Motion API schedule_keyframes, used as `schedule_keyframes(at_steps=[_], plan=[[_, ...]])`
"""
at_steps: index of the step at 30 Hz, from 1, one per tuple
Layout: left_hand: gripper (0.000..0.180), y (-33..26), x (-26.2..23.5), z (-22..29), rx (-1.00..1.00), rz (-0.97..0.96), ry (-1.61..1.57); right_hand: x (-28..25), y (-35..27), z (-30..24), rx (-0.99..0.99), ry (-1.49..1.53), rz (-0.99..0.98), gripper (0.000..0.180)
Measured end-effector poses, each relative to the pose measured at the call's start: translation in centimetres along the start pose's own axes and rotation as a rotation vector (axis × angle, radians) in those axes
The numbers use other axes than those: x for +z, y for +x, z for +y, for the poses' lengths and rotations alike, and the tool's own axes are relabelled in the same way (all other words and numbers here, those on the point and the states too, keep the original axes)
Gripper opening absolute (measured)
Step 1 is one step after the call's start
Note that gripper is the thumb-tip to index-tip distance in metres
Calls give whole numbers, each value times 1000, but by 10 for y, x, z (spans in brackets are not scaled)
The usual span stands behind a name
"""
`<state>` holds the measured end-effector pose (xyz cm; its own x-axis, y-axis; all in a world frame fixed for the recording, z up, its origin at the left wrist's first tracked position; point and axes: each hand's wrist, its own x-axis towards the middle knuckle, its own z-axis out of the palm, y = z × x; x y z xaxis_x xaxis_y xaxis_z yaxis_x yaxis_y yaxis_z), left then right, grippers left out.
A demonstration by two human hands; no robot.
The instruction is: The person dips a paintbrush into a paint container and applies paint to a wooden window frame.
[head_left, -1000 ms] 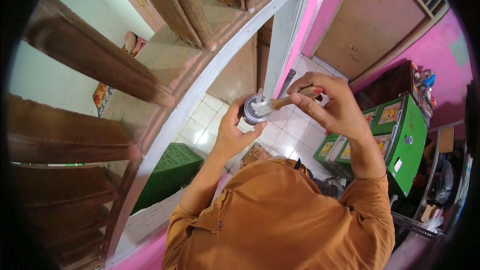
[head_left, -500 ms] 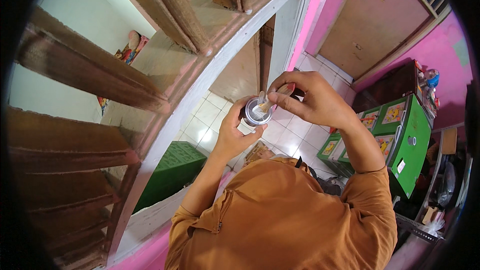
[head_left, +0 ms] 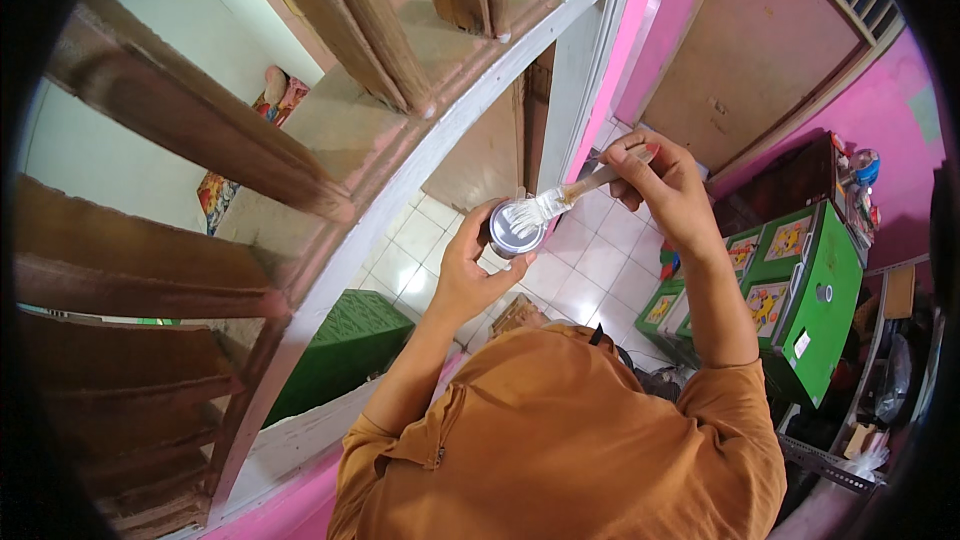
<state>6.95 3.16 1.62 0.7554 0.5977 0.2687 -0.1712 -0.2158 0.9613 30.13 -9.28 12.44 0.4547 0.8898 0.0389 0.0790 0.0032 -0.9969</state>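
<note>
My left hand is wrapped around a small round paint can, its open top facing up. My right hand grips a paintbrush by its wooden handle, which has a red end. White paint coats the brush's splayed bristles, and they lie over the mouth of the can. How much paint is inside is hard to tell behind the bristles.
Left of me stands a window frame with a white-painted edge and brown wooden slats. Below it sits a green box. A green drawer cabinet stands to the right, near a brown door and pink wall. White tiles cover the floor.
My right hand has drawn the brush up and to the right, so its white bristles now show above the can. My left hand keeps the can in nearly the same place.
</note>
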Motion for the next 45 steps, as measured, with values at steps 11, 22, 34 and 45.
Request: schedule_keyframes(at_steps=[11,22,34,45], plan=[[70,5,4,14,-42,17,-25,6,-17,30,109,425,199,27],[67,9,11,18,5,15,-28,15,-21,42,141,537,366,34],[71,16,8,3,76,14,-3,7,-10,28,165,722,426,35],[60,1,11,24,22,11,-49,-38,17,-119,-299,775,452,34]])
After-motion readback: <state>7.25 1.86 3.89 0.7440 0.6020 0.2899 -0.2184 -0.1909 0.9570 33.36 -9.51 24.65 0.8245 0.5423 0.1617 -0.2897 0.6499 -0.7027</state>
